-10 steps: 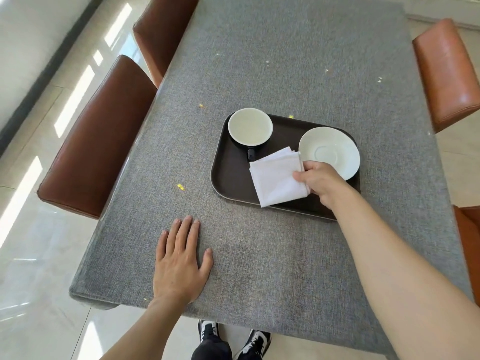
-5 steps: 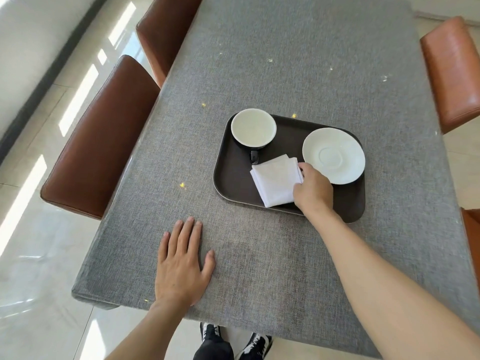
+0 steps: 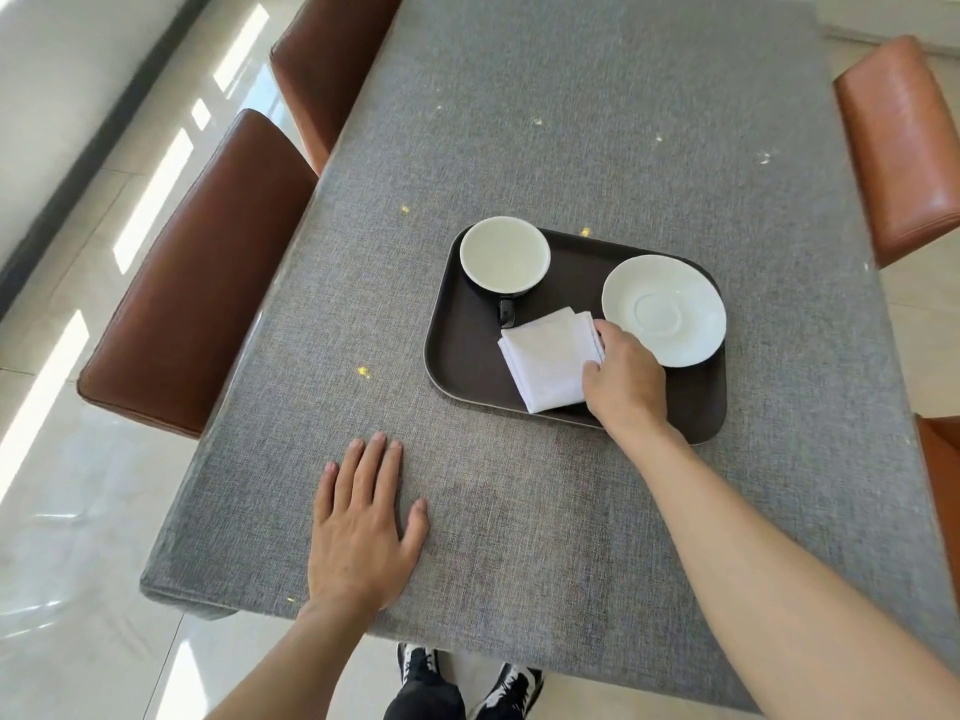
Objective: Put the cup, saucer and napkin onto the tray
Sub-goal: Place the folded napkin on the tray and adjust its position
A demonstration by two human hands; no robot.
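Observation:
A dark brown tray [image 3: 462, 356] lies on the grey table. In its far left corner stands a cup [image 3: 505, 254], black outside and white inside, its handle pointing toward me. A white saucer [image 3: 670, 304] sits at the tray's right side. Between them, near the front rim, lies a folded white napkin [image 3: 548, 363], flat on the tray. My right hand [image 3: 626, 379] rests on the napkin's right edge, fingers curled against it. My left hand [image 3: 363, 522] lies flat on the table near the front edge, fingers spread, holding nothing.
The grey cloth-covered table [image 3: 571, 122] stretches away from me. Brown leather chairs [image 3: 208, 283] stand along the left side, and orange-brown chairs [image 3: 904, 142] along the right. My shoes [image 3: 467, 672] show below the table's front edge.
The napkin has gone from tilted and lifted in my right hand to lying flat on the tray. My right hand has stayed on its right edge. The left hand has not moved.

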